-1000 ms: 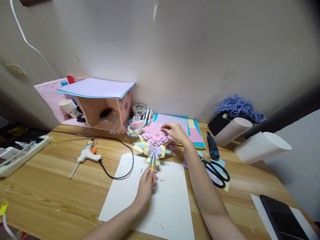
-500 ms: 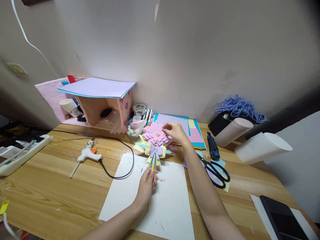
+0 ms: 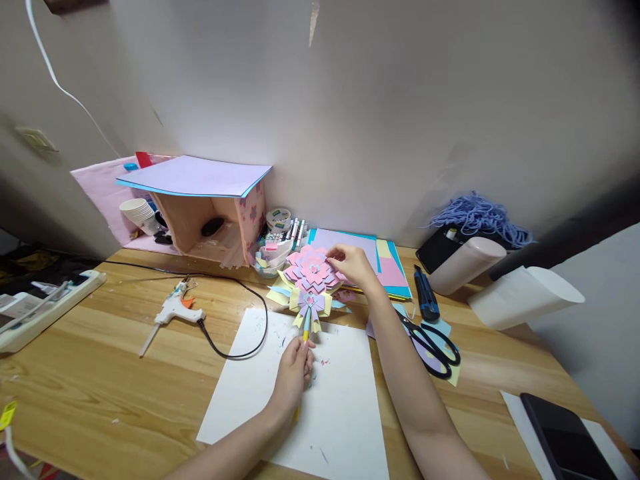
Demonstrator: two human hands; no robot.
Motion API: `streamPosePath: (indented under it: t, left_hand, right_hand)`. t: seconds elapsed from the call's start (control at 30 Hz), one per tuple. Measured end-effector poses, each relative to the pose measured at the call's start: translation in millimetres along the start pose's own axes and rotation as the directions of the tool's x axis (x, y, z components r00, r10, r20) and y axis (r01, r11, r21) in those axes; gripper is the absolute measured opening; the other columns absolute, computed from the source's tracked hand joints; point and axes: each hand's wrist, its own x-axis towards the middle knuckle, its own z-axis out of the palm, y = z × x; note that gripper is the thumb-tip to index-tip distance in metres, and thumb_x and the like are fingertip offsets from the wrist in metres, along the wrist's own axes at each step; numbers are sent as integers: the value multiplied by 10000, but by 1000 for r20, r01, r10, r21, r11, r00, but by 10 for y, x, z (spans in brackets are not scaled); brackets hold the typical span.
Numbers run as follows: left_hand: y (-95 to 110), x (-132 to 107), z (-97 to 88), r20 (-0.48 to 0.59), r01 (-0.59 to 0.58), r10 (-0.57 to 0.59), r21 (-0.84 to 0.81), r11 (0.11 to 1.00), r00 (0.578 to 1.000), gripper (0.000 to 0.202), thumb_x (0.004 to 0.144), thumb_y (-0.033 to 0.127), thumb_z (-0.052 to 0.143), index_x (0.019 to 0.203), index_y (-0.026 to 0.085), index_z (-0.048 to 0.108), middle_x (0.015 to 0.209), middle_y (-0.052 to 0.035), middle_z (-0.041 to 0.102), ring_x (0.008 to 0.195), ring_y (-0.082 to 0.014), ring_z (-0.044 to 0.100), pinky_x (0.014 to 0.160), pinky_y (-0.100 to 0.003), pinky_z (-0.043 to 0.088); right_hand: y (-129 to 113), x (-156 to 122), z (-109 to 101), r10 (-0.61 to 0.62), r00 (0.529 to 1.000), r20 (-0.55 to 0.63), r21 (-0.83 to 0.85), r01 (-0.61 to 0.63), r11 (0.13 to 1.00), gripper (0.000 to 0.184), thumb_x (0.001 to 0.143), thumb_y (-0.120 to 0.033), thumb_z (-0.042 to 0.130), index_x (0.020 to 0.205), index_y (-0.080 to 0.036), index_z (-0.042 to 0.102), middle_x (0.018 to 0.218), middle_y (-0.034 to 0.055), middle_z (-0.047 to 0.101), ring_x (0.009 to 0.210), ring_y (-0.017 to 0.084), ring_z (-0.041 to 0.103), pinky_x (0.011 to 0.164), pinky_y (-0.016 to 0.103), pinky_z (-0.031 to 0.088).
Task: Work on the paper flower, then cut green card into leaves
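Note:
My left hand [image 3: 293, 373] is closed around the yellow stick [image 3: 305, 331] of a paper flower, over a white sheet [image 3: 340, 413] on the wooden table. The flower has a large pink layered head [image 3: 311, 268] and a smaller purple and yellow rosette [image 3: 310, 301] below it. My right hand [image 3: 353, 263] pinches the right edge of the pink head, fingers pressed on the petals.
A white glue gun [image 3: 175, 310] with a black cord lies left. Scissors [image 3: 433, 343] and a utility knife [image 3: 425, 293] lie right. Coloured paper sheets [image 3: 387, 267], a marker tub [image 3: 277, 250], a wooden box [image 3: 200, 217], purple yarn [image 3: 475, 213] and a phone [image 3: 565, 433] stand around.

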Motion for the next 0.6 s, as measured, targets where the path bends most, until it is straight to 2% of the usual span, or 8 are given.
streamPosePath:
  t: [0.43,0.53,0.6]
  left_hand:
    - [9,11,5,3,-9,9,-2,1000,1000,380,762,556,476,809,179,468,559,74,329,414,-44,207,394,-181,118]
    - [12,-2,11,-9,-19,19,1,1000,1000,360,777,538,471,803,179,472,563,71,333,423,-43,218,397,-174,131]
    - [27,-43,19,-47,-30,31,15,999,998,359,785,538,459,801,180,477,564,68,334,429,-44,232,399,-168,145]
  right_hand:
    - [-53,-17,32,-32,999,-38,-49,30,998,152,659,-103,528,728,-178,641,695,10,660,635,127,590,603,226,435]
    - [-57,-14,-58,-24,996,-84,-15,23,1000,121,672,-131,534,722,-170,636,683,15,661,612,127,591,596,229,443]
    - [-30,-14,-164,-2,987,-160,22,6,1000,110,685,-159,538,737,-165,635,709,28,671,633,135,601,614,238,458]
